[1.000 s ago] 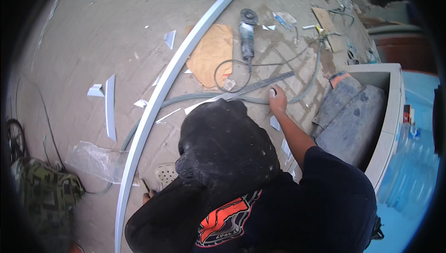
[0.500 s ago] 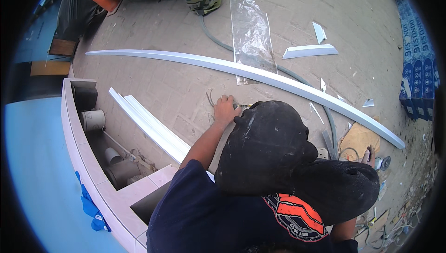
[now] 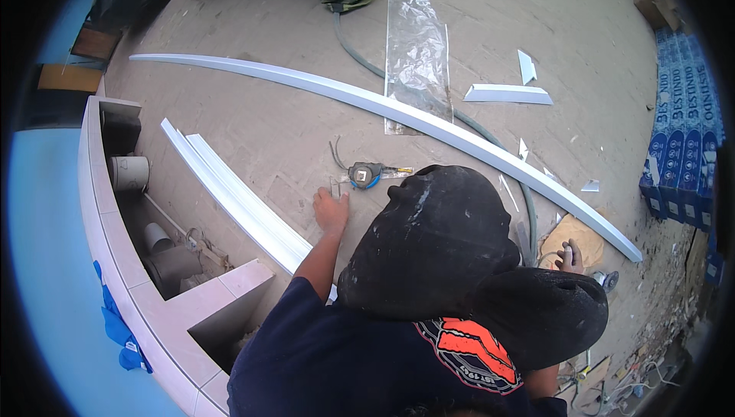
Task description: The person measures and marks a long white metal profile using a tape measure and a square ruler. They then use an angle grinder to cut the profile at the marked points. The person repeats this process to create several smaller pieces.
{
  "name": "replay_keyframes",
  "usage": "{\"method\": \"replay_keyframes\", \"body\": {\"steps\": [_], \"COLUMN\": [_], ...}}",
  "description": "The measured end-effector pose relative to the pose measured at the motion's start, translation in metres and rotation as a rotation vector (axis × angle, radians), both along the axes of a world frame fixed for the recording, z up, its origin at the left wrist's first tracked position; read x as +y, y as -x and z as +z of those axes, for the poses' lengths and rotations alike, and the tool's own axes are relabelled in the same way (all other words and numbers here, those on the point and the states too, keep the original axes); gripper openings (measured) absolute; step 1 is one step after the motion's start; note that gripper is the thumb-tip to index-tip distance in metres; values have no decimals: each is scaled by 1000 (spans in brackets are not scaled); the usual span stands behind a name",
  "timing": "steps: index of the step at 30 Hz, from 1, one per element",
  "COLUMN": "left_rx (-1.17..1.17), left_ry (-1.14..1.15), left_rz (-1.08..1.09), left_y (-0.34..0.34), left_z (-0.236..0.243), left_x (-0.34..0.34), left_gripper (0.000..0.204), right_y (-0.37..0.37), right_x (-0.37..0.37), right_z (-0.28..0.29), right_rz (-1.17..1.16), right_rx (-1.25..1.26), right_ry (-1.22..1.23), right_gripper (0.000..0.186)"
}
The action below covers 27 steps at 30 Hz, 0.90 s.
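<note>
I note the tape measure (image 3: 364,174) lying on the floor (image 3: 260,134), presumably for ready reach, just beside the loosely bent left hand (image 3: 331,213). The right hand (image 3: 570,258) is half-curled; I cannot tell whether either holds anything.

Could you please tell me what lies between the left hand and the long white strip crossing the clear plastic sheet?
In the head view, a grey-and-blue tape measure lies between the left hand and the long white strip.

Dark navy short-sleeved shirt (image 3: 321,348) with orange-and-black front emblem (image 3: 478,350), plus black trousers (image 3: 432,252) with pale dust marks.
</note>
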State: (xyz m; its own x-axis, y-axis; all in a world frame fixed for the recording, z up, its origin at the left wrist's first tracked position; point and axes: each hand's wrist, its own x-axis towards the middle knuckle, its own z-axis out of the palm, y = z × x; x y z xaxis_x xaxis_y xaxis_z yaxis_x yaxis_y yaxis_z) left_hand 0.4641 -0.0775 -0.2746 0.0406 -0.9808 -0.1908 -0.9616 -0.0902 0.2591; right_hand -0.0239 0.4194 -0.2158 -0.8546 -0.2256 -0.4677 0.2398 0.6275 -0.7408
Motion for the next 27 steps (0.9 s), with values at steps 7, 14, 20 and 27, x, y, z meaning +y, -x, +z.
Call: {"method": "replay_keyframes", "body": {"steps": [7,14,20,27], "left_rx": [125,181,443,627], "left_ry": [-19,200,514,-272], "left_rz": [-93,272,-168,-1029], "left_y": [-50,-181,-13,303], "left_z": [17,134,265,233], "left_x": [-42,-191,-224,-126], "left_gripper": [61,58,50,47], "right_y": [-17,12,82,98], "right_x": [-46,-86,-150,-158], "right_z": [41,18,-11,-30], "right_rz": [31,394,799,876], "right_rx": [218,568,665,691], "right_ry": [20,-362,-555,-491], "right_gripper": [43,47,67,49]}}
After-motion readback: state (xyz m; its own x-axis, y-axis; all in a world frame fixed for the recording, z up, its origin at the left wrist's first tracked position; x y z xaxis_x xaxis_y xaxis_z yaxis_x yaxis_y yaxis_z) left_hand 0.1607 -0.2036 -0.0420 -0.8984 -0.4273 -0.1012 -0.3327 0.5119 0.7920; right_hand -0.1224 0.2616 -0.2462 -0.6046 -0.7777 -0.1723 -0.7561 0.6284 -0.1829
